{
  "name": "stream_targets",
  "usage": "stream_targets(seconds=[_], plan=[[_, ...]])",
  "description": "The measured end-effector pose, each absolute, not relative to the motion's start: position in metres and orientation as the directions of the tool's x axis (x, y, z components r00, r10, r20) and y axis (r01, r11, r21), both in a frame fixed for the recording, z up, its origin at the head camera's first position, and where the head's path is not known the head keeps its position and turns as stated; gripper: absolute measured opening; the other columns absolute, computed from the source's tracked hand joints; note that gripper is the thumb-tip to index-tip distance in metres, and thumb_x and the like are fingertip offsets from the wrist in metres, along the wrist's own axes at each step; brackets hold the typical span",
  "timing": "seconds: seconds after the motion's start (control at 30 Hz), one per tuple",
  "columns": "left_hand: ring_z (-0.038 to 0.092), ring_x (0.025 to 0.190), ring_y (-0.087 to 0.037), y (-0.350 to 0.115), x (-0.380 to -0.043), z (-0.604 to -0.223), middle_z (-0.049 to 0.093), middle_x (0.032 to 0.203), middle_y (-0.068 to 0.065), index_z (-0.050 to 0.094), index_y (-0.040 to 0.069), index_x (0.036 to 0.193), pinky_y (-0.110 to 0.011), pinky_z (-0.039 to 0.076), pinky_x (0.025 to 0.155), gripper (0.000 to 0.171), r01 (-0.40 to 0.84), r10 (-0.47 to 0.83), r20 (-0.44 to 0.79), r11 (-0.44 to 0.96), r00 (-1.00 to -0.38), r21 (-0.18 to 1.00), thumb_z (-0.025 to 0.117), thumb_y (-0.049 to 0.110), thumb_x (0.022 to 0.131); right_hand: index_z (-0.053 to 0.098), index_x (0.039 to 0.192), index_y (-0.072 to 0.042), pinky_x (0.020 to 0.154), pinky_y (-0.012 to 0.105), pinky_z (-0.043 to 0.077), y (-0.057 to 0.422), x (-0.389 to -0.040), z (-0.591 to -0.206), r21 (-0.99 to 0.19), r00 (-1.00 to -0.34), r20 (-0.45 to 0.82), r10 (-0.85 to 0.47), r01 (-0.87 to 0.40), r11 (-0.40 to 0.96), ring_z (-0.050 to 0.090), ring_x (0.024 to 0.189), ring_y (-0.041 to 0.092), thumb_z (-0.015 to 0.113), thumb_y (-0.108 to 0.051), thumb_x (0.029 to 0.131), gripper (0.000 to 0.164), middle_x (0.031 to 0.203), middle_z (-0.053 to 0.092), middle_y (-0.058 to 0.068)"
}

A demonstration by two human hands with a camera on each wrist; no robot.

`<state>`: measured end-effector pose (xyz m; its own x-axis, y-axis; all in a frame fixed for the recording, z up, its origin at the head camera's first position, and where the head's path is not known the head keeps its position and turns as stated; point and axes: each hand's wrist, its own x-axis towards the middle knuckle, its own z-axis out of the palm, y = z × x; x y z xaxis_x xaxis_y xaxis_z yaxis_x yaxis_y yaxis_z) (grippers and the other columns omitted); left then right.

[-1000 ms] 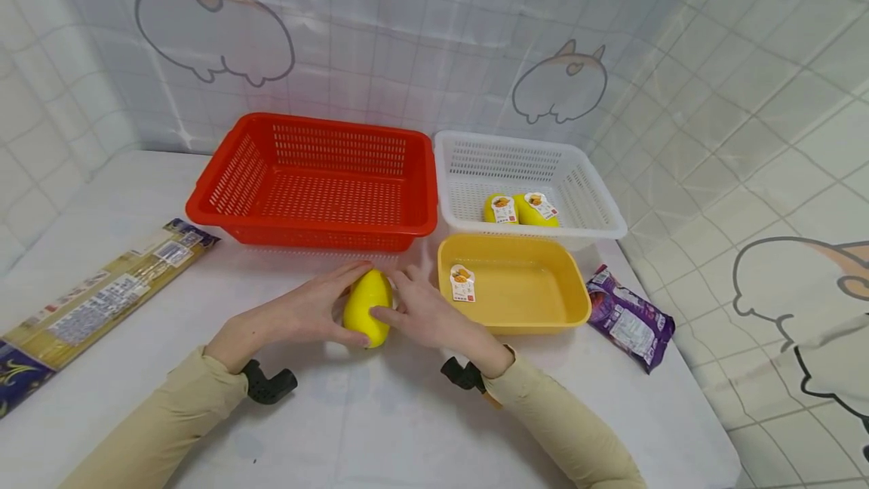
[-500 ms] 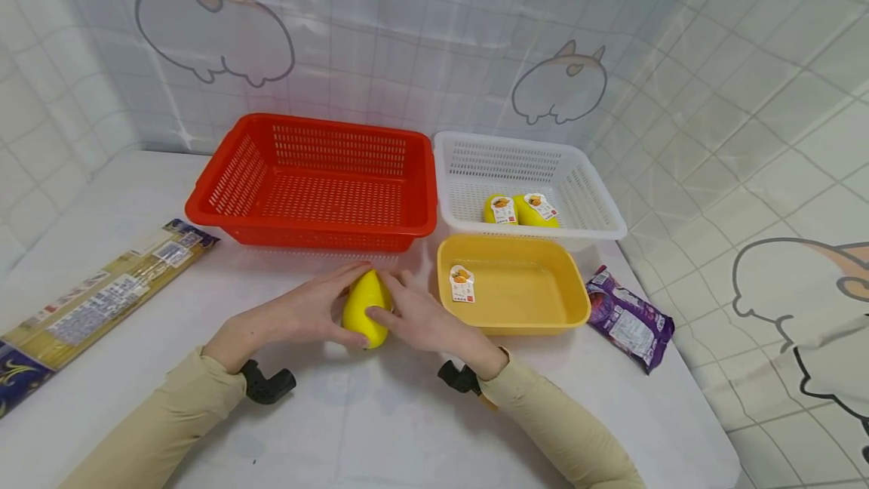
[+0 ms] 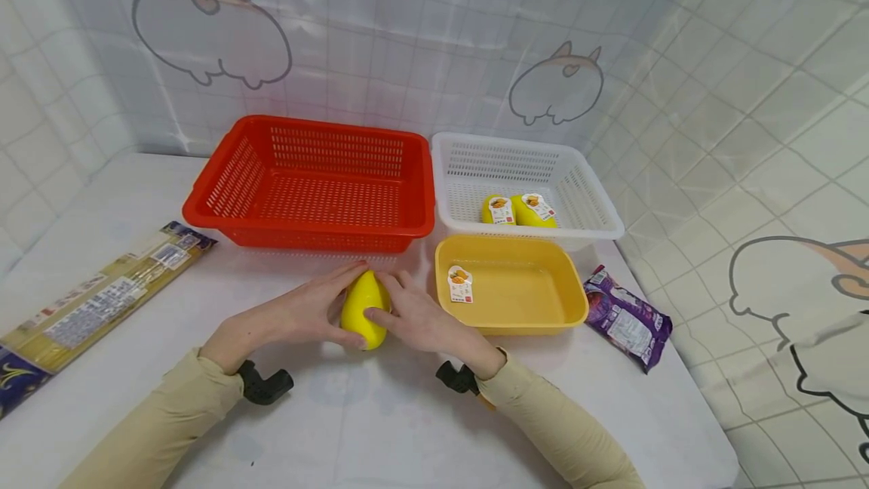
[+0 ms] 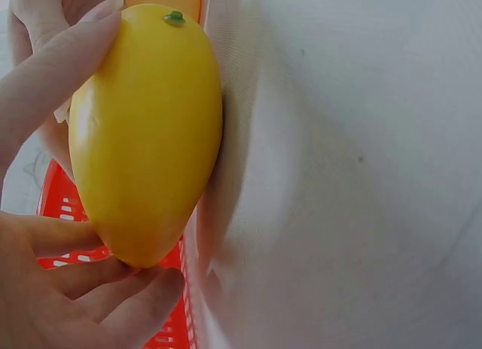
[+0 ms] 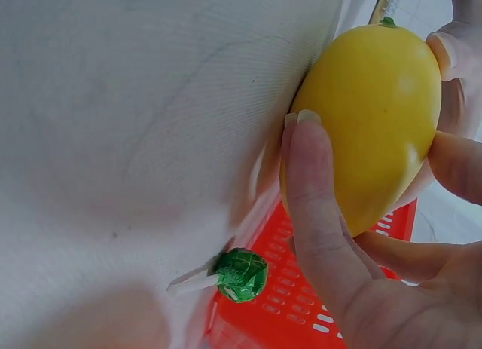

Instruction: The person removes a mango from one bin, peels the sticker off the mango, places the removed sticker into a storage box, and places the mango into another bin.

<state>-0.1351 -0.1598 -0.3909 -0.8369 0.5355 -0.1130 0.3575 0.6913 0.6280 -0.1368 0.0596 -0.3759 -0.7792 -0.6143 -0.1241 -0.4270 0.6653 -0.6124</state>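
A yellow toy-like mango (image 3: 365, 309) with a small green stem nub lies on the white-covered table, between both hands. My left hand (image 3: 299, 313) grips it from the left; in the left wrist view its thumb touches near the stem end and its fingers meet the narrow tip. From the right, my right hand (image 3: 424, 317) holds the same mango, thumb over its upper side. A green-wrapped lollipop (image 5: 242, 274) lies by the right hand in the right wrist view; the head view does not show it. The mango's underside is hidden.
Behind the hands stands a red basket (image 3: 308, 240). Right of it, a white basket (image 3: 591, 202) holds two labelled mangoes (image 3: 536, 211). A yellow basin (image 3: 512, 323) carries a sticker (image 3: 460, 285). A long noodle-like pack (image 3: 109, 308) lies left, a purple packet (image 3: 627, 321) right.
The right thumb has slid slightly left over the mango, and the right wrist has shifted a little left. Both hands stay on the mango, which keeps its place.
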Motion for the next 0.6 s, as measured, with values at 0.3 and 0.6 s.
stream_targets(seconds=[0.3, 0.6], plan=[[0.024, 0.150, -0.037, -0.1627, -0.1360, -0.3917, 0.016, 0.166, -0.016, 0.016, 0.004, 0.160, -0.059, 0.029, 0.118, 0.126, 0.365, 0.547, -0.108, 0.680, -0.830, 0.636, 0.081, 0.065, 0.070, 0.028, 0.157, -0.014, 0.104, 0.028, 0.046, 0.0610, -0.1376, -0.3763, -0.631, -0.778, -0.123, -0.616, -0.417, 0.654, 0.043, 0.122, 0.018, 0.057, -0.038, 0.102, 0.067, 0.144, 0.040, 0.006], [0.026, 0.150, -0.033, -0.1668, -0.1364, -0.3878, 0.018, 0.166, -0.013, 0.013, 0.009, 0.161, -0.058, 0.028, 0.118, 0.125, 0.364, 0.572, -0.101, 0.638, -0.814, 0.679, 0.082, 0.061, 0.071, 0.028, 0.156, -0.015, 0.109, 0.032, 0.044, 0.0616, -0.1386, -0.3774, -0.649, -0.777, -0.120, -0.618, -0.409, 0.641, 0.042, 0.125, 0.017, 0.058, -0.037, 0.101, 0.067, 0.146, 0.042, 0.003]])
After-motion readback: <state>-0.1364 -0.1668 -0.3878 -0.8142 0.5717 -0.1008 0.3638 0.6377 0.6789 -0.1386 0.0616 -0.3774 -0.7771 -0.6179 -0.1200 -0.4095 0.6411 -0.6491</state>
